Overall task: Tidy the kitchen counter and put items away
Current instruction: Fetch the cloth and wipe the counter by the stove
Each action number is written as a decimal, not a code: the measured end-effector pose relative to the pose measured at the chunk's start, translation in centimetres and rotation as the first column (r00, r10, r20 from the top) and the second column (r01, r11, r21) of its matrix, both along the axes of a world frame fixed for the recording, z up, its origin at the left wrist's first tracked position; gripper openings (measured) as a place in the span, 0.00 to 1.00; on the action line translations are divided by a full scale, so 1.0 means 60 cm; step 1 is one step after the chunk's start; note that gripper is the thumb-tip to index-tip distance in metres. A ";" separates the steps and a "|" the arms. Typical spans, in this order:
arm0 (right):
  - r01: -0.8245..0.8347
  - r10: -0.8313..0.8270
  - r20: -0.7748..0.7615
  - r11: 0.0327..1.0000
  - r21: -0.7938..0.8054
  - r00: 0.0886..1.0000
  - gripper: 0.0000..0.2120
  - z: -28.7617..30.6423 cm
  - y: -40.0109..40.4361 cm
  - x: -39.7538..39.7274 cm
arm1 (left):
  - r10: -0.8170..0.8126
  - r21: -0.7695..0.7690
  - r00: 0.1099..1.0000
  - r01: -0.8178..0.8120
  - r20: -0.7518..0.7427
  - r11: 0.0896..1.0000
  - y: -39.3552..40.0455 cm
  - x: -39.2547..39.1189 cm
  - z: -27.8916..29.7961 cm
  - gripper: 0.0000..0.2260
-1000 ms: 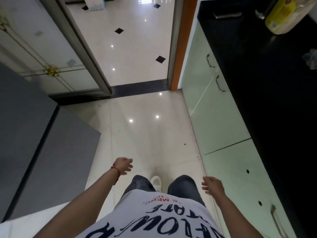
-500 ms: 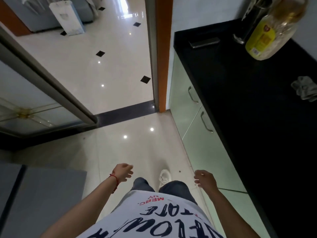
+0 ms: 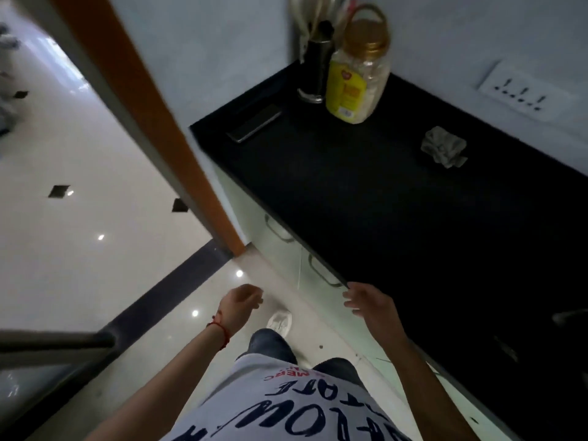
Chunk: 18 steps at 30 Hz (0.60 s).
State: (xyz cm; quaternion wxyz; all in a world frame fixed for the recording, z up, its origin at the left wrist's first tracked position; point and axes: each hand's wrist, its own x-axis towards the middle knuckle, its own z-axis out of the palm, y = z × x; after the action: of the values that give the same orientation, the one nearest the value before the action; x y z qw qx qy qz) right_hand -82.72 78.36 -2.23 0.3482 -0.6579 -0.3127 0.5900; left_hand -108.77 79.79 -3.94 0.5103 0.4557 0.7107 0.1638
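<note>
Black counter (image 3: 397,218), right hand (image 3: 366,300) hovering at edge, loose

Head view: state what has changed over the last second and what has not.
The person has turned toward the black counter. The right hand has risen to the counter's front edge; the left hand hangs beside it. Both remain empty. Oil bottle, phone and crumpled cloth lie untouched.

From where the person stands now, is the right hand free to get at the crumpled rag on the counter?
Probably yes. The right hand is empty, fingers relaxed, at the counter's front edge. Bare black surface lies between it and the crumpled rag; the oil bottle stands off to the side. It looks like a long stretch, perhaps needing a lean or step.
</note>
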 end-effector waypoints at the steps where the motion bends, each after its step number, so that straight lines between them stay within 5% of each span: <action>1: 0.064 -0.064 -0.015 0.998 0.025 0.998 0.11 0.011 0.010 0.006 | -0.086 0.065 0.996 0.086 -0.004 0.994 0.034 0.011 0.015 0.10; 6: 0.328 -0.336 0.074 0.940 0.097 0.939 0.08 0.032 0.060 0.036 | -0.397 0.264 0.918 0.384 -0.005 0.885 0.189 0.081 0.069 0.09; 11: 0.487 -0.501 0.192 0.866 0.119 0.844 0.08 0.032 0.102 0.045 | -0.572 0.400 0.788 0.611 -0.226 0.684 0.305 0.161 0.059 0.13; 18: 0.470 -0.487 0.318 0.872 0.135 0.813 0.13 0.040 0.188 0.080 | -0.668 0.109 0.394 0.898 -0.632 0.427 0.398 0.266 0.002 0.27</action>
State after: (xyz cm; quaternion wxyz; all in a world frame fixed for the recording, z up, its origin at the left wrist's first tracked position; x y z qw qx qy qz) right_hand -77.91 89.63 0.14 0.4418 -0.7987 -0.2073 0.3519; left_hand -92.84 103.66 -3.81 0.2053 0.8686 0.4448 -0.0750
